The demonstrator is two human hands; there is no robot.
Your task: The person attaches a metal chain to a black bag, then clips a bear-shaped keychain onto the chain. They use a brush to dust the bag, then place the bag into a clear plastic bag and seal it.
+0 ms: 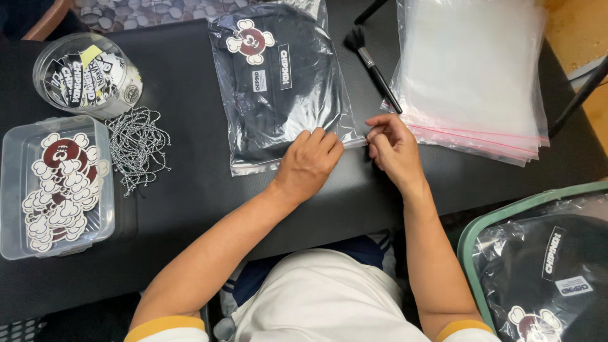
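Clear plastic bag holding a folded black garment lies flat on a black table, centre top. The left hand presses palm-down on the bag's near edge; the right hand pinches that edge's right corner between fingertips. A likely risk: the slippery film could slide under the pressing hand, wrinkling the edge or trapping air. A brush and a stack of empty bags lie just right

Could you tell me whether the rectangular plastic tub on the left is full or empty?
Partly full: the tub holds a loose pile of die-cut stickers.
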